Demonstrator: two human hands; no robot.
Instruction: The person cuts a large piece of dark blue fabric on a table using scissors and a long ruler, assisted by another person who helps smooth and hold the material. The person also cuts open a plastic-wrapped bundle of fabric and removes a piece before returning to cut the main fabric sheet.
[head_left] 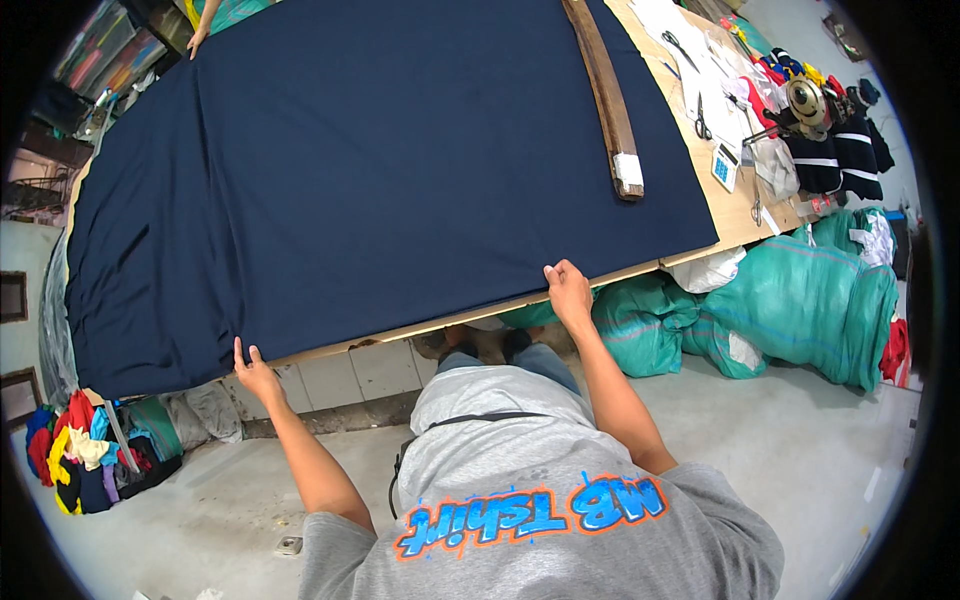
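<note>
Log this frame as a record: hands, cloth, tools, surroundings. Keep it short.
left hand: at near edge of dark navy fabric sheet, beside a long fold; grip unclear
right hand: same edge, farther right; fingers curled, grip unclear
fabric state: mostly smooth, wrinkled at left
on fabric: long brown wooden bar, white-wrapped near end
right of fabric: black metal scissors, white-and-blue calculator
far left: another person's hand

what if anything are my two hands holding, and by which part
Your right hand appears to pinch the navy fabric by its near edge. Your left hand is at the same edge; whether it grips cannot be told.
</note>
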